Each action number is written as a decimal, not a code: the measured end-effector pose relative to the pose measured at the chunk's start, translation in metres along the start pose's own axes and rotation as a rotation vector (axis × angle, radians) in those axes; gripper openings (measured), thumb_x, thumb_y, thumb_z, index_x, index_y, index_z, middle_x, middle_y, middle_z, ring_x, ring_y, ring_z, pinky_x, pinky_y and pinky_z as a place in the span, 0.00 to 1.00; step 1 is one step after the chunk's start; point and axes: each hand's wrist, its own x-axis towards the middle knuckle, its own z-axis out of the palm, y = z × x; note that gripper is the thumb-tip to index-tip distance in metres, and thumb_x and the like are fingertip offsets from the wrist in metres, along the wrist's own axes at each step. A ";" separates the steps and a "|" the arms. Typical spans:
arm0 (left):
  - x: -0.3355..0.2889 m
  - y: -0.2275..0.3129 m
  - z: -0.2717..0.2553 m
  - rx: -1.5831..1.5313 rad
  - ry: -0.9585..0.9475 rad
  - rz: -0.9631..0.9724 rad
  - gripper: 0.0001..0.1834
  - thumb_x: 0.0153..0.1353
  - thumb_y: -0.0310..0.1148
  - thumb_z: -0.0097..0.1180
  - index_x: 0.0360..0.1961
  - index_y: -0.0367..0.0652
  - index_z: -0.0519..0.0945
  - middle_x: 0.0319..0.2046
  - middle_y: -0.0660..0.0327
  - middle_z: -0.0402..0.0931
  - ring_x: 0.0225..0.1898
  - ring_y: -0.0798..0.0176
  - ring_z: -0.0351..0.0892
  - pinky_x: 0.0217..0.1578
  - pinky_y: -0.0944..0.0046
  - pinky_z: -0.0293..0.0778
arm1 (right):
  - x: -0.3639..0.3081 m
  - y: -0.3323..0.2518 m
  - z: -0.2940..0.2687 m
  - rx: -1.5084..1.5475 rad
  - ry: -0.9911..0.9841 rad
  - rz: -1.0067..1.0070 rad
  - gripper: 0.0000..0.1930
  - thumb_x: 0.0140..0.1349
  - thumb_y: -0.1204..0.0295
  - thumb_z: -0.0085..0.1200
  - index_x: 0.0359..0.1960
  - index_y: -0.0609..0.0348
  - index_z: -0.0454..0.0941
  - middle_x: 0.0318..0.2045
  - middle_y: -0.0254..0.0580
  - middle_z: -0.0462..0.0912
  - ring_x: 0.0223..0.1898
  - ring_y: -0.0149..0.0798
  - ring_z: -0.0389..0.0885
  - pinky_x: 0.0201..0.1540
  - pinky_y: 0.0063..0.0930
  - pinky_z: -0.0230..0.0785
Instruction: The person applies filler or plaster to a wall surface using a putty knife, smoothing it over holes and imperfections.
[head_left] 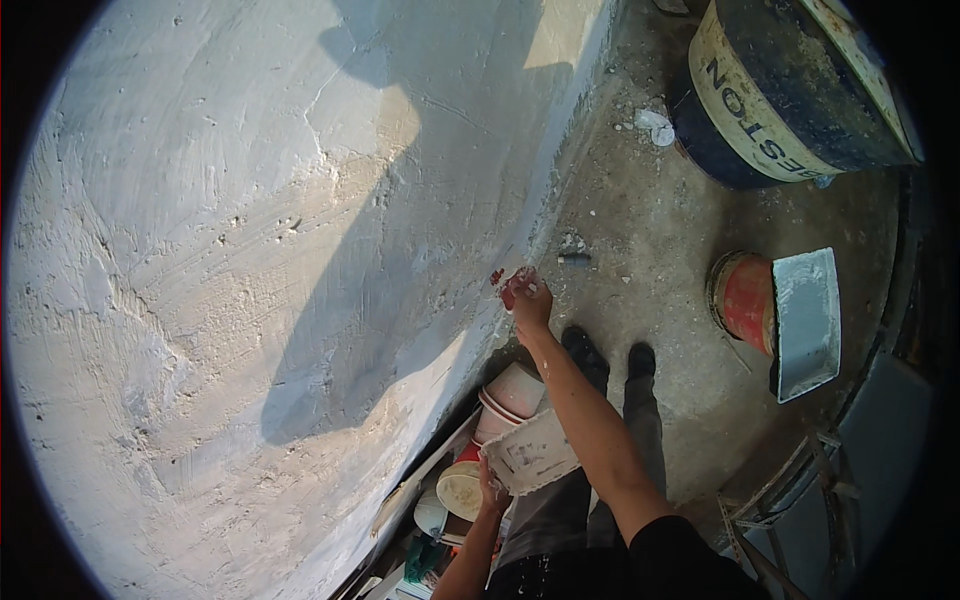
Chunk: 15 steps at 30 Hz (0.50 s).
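Broadly covered, not yet smooth

The right hand point(533, 310), mid-frame, is closed around a red hand tool point(520, 287) caked with white, near the wall point(220, 240); contact cannot be told. Lower down, the left hand point(490, 490) grips the edge of a pale tray point(528, 458) (smears show inside). Across the frame's left, the wall appears largely coated, though ridges and pits suggest smoothing is left; how much, I cannot tell. At right, 1 pale rectangular panel point(808, 325) overlaps 1 red bucket point(745, 300)
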 end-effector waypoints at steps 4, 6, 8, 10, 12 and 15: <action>-0.001 -0.013 -0.017 -0.155 0.135 -0.177 0.31 0.69 0.55 0.29 0.63 0.45 0.61 0.59 0.57 0.64 0.61 0.55 0.64 0.60 0.50 0.60 | 0.006 -0.017 0.029 0.089 0.003 0.075 0.06 0.61 0.78 0.53 0.37 0.64 0.69 0.30 0.38 0.76 0.26 0.27 0.72 0.26 0.22 0.64; -0.001 -0.010 -0.014 -0.210 0.193 -0.195 0.31 0.69 0.55 0.28 0.63 0.44 0.60 0.59 0.56 0.64 0.61 0.55 0.64 0.61 0.50 0.60 | -0.001 -0.017 0.036 0.082 -0.060 0.094 0.06 0.61 0.77 0.53 0.37 0.64 0.69 0.27 0.36 0.74 0.24 0.26 0.70 0.24 0.21 0.61; -0.002 0.007 -0.001 -0.189 0.151 -0.190 0.31 0.70 0.54 0.28 0.63 0.43 0.60 0.59 0.56 0.63 0.61 0.55 0.64 0.61 0.51 0.60 | -0.014 -0.014 0.034 0.137 -0.125 0.076 0.07 0.62 0.77 0.53 0.37 0.66 0.69 0.24 0.34 0.72 0.22 0.24 0.67 0.22 0.21 0.56; 0.000 0.005 0.002 -0.169 0.102 -0.188 0.31 0.70 0.54 0.27 0.63 0.43 0.60 0.59 0.56 0.63 0.61 0.55 0.64 0.61 0.51 0.60 | -0.017 -0.015 0.029 0.128 -0.159 0.085 0.07 0.62 0.77 0.53 0.38 0.66 0.69 0.24 0.33 0.72 0.22 0.24 0.67 0.24 0.21 0.58; 0.000 -0.003 -0.014 -0.150 0.119 -0.153 0.31 0.70 0.54 0.25 0.63 0.42 0.60 0.59 0.55 0.64 0.60 0.55 0.65 0.61 0.51 0.61 | -0.026 -0.020 0.031 0.201 -0.269 0.125 0.08 0.61 0.79 0.53 0.40 0.66 0.69 0.28 0.36 0.75 0.27 0.26 0.73 0.29 0.20 0.65; -0.002 -0.001 -0.009 0.164 0.097 -0.038 0.31 0.70 0.54 0.26 0.62 0.42 0.61 0.58 0.55 0.65 0.59 0.56 0.66 0.60 0.53 0.62 | -0.037 -0.033 0.012 0.097 -0.197 0.102 0.10 0.60 0.81 0.52 0.43 0.67 0.69 0.35 0.42 0.78 0.35 0.31 0.78 0.37 0.22 0.71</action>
